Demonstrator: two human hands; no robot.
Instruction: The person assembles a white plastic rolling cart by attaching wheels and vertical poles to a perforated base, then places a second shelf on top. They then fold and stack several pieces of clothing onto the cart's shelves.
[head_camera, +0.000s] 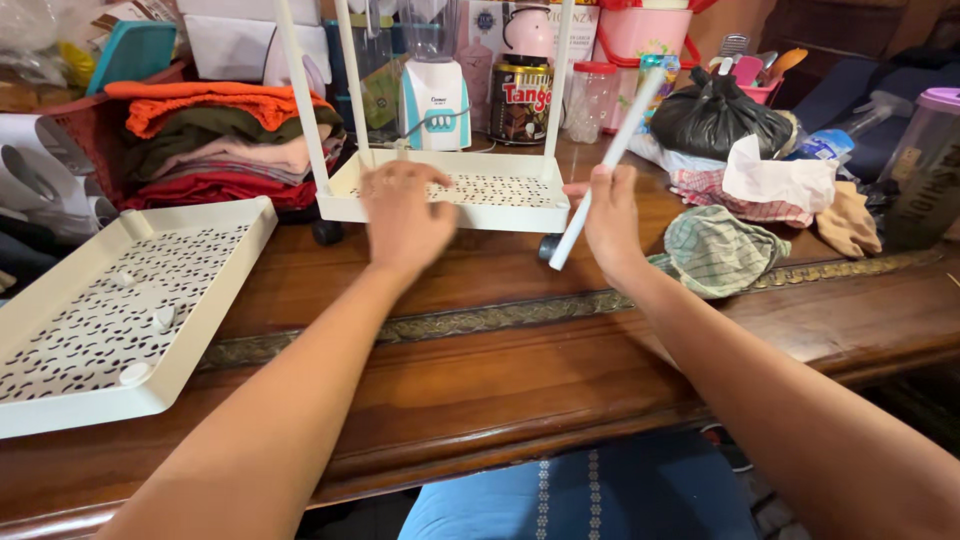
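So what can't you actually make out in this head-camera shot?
- Left hand: motion-blurred over the white tray, so I cannot tell whether its fingers touch it.
- White tube in the right hand: the palm covers part of it.
- The tray's upright posts: tops cut off by the upper edge.
- Second tray: its left part runs off the left edge.
- Black bag: contents hidden.

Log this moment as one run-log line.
left hand: on perforated shelf tray | right hand: holding white tube | spare tray: left on table
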